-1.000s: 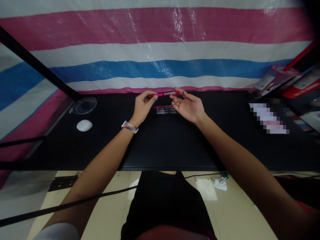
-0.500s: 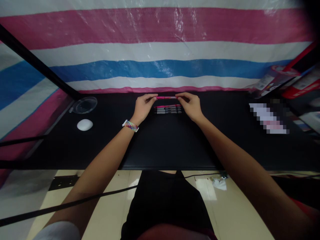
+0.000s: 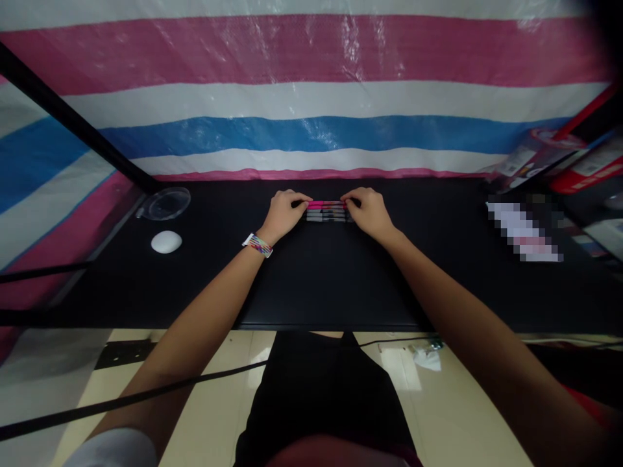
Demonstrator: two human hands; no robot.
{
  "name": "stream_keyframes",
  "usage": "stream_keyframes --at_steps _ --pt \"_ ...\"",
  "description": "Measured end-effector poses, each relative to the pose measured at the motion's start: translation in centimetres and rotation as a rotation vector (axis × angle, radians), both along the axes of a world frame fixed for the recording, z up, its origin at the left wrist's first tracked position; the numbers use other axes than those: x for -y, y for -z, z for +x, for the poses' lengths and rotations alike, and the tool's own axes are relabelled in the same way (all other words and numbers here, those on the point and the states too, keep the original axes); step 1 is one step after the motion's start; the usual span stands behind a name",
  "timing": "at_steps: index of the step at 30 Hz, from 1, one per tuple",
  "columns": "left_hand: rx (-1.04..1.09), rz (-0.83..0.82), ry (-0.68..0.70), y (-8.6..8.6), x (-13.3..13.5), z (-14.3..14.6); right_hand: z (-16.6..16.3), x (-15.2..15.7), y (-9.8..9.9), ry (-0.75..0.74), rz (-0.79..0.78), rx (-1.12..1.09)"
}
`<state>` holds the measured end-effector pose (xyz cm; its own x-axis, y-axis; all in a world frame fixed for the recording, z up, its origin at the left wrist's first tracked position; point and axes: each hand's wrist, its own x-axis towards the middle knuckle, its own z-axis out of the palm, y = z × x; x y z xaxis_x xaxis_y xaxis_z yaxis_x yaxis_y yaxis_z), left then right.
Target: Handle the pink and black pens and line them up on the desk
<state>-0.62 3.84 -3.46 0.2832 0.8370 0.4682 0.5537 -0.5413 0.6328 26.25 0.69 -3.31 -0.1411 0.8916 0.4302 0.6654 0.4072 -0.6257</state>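
Note:
A pink pen [image 3: 319,203] lies crosswise at the far side of a row of pens with grey barrels [image 3: 315,215] on the black table. My left hand [image 3: 284,214] pinches the pink pen's left end between thumb and fingertips. At its right end, my right hand [image 3: 370,213] is closed around the tip in the same way. The pens lie parallel and close together, several in all. My right fingertips cover part of their right ends. A multicoloured woven band [image 3: 259,245] circles my left wrist.
To the left are a white rounded object [image 3: 166,242] and a clear round plastic lid [image 3: 168,203]. A clear plastic tub [image 3: 530,159] stands at the back right, near a blurred-out white and pink packet [image 3: 528,233]. A striped sheet [image 3: 311,100] hangs behind the black table [image 3: 331,285].
Both hands have brought the pink pen nearer to me, from behind the row to right against it. The row has shifted slightly to the right at its left end.

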Motion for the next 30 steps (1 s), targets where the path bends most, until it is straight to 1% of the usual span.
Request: stream_keyframes --at_steps 4,7,11,14,17,23,26,30 --pt "-0.002 -0.021 -0.02 0.0 0.1 0.0 -0.4 0.3 -0.1 0.013 0.016 -0.03" --pt "0.065 -0.036 -0.018 0.1 0.2 0.2 -0.8 0.3 0.1 0.054 0.038 -0.154" --pt "0.29 -0.141 0.02 0.7 0.1 1.2 -1.6 -0.1 0.6 0.13 -0.011 -0.39" --pt "0.459 -0.217 0.087 1.3 0.1 2.4 -2.3 -0.5 0.9 0.128 -0.071 -0.538" --pt "0.541 -0.254 0.097 1.6 0.4 3.3 -2.6 -0.6 1.1 0.104 -0.104 -0.61" --pt "0.595 -0.301 0.095 1.1 1.6 3.6 -2.6 -0.2 1.6 0.073 -0.091 -0.638" --pt "0.571 -0.3 0.072 0.9 1.9 3.6 -2.8 0.3 1.5 0.082 -0.094 -0.577" --pt "0.529 -0.291 0.046 0.8 2.2 3.7 -3.3 1.1 0.8 0.097 -0.085 -0.497"
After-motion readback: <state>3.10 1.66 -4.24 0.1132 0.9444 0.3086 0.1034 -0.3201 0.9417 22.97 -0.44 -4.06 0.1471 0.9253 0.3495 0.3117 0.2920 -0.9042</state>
